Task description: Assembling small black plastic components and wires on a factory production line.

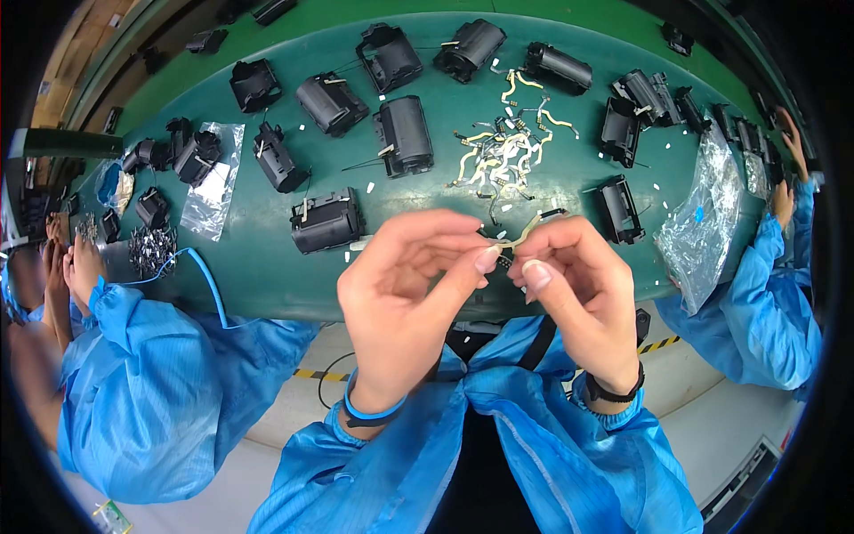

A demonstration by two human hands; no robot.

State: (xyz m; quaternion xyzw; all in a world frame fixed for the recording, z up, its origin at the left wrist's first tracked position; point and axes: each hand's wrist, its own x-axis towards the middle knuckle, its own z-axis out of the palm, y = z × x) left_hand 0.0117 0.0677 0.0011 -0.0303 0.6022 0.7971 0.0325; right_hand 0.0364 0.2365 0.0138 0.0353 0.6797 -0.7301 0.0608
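Observation:
Both hands are raised over the near edge of the green table (463, 285). Between them stretches a thin yellowish flex cable (527, 231) with a dark end piece. The thumb and fingers of my left hand (400, 289) pinch its left end. My right hand (578, 285) grips the other part, its fingers curled and partly hiding the strip. Just beyond my hands lies a loose pile of similar flex cables (505, 158). A black plastic housing (327, 222) rests left of my left hand, and another black frame-like housing (616, 210) lies past my right hand.
More black housings (405, 136) stand in an arc across the table. Clear plastic bags lie at left (213, 196) and right (710, 214). Near a co-worker's hand (84, 267) are a heap of small dark parts (153, 249) and a blue cord (212, 280). Another blue-sleeved person (765, 285) sits at right.

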